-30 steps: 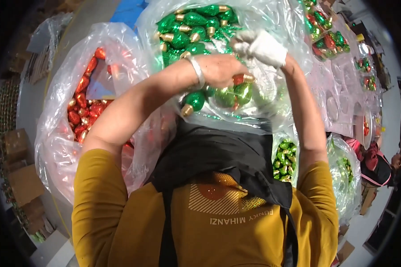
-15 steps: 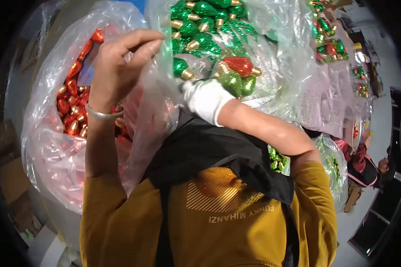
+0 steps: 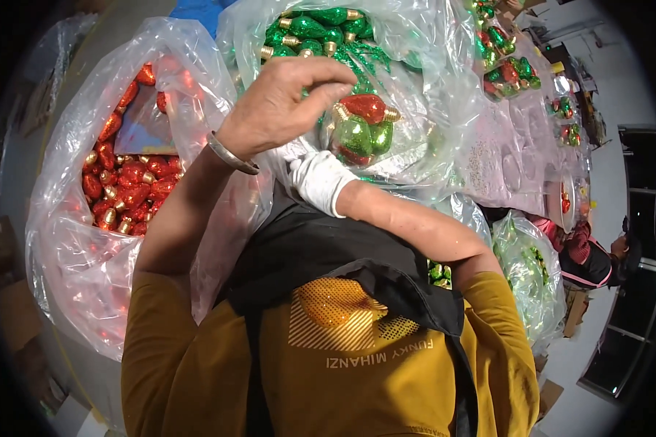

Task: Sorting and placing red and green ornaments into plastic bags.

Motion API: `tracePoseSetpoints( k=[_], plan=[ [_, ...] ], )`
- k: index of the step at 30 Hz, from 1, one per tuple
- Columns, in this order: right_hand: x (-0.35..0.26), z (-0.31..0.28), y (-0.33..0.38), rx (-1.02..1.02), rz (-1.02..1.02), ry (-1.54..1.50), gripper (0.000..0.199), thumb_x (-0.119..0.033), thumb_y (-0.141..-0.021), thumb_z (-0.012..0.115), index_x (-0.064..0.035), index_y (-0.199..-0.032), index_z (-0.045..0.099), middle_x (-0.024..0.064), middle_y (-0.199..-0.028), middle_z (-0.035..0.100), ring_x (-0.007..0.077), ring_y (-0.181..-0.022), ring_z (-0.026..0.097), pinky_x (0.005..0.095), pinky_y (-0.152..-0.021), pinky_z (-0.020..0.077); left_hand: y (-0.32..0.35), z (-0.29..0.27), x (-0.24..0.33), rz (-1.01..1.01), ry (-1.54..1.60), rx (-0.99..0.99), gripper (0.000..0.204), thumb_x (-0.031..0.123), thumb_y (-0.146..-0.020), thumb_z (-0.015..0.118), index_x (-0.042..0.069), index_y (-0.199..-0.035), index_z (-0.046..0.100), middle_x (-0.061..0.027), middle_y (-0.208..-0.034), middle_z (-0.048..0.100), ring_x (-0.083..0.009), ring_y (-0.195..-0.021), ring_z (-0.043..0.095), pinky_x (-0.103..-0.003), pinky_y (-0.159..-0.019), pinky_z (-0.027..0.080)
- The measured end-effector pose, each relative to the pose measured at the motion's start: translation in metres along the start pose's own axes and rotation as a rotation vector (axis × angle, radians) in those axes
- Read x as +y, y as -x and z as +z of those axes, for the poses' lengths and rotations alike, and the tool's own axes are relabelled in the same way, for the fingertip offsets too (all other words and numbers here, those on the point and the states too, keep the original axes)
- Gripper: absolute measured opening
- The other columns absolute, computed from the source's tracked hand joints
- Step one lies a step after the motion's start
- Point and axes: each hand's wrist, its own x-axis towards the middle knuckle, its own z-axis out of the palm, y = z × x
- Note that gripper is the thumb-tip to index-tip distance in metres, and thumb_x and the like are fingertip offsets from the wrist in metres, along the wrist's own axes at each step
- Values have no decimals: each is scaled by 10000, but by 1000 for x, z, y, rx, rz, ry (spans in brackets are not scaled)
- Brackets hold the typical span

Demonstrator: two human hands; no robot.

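Observation:
My bare left hand (image 3: 288,102), with a metal bangle at the wrist, hovers over the near left part of an open clear plastic bag. Its thumb and forefinger almost meet; whatever thin thing may be between them does not show. Just beside its fingertips lies a cluster of glittery bulb ornaments (image 3: 362,109), red and green with gold caps. My right hand (image 3: 321,178), in a white glove, is curled below the left at the bag's near edge. Its fingertips are partly covered, and what they hold cannot be made out. Loose green bulb ornaments (image 3: 306,28) fill the far part of the bag.
At the left stands a clear bag (image 3: 58,226) of red bulb ornaments (image 3: 135,186). Finished-looking clusters (image 3: 510,76) lie on a plastic-covered table (image 3: 506,164) at the right. A bag with green pieces (image 3: 528,277) hangs lower right. Another person (image 3: 587,255) is beyond it.
My left hand has moved right, from between the two bags to over the green-bulb bag beside the cluster. My gloved right hand has shifted slightly left and down. The whole view has shifted a little.

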Motion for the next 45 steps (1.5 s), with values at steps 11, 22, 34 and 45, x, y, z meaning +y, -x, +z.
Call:
tracePoseSetpoints(
  k=[11, 22, 34, 45],
  plan=[
    [66, -150, 113, 524, 240, -928, 338, -152, -719, 740, -40, -1002, 596, 128, -895, 572, 237, -783, 616, 331, -692, 513, -21, 35, -8, 82, -340, -499, 233, 49, -830, 520, 4, -1032, 626, -151, -1020, 635, -333, -942, 608, -396, -841, 481],
    [135, -103, 57, -254, 115, -410, 296, -186, -694, 743, -64, -940, 633, 126, -806, 626, 340, -730, 603, 387, -672, 505, -17, 39, -34, 174, -255, -615, 183, 56, -773, 539, 22, -933, 621, -136, -911, 602, -328, -888, 600, -411, -790, 476],
    [158, -98, 53, -358, 70, -665, 246, -248, -773, 701, -37, -893, 664, 169, -743, 631, 334, -678, 612, 414, -656, 496, -41, 42, -20, -33, -275, -776, 201, 174, -804, 577, 1, -887, 633, -150, -881, 603, -328, -810, 593, -416, -720, 461],
    [80, -58, 116, 271, 511, -493, 162, -179, -798, 634, -46, -874, 580, 155, -838, 575, 360, -803, 593, 434, -667, 481, -95, 81, -32, 20, -595, -1087, 681, 399, -665, 772, 28, -1196, 560, -161, -993, 553, -328, -968, 553, -414, -843, 441]
  ],
)
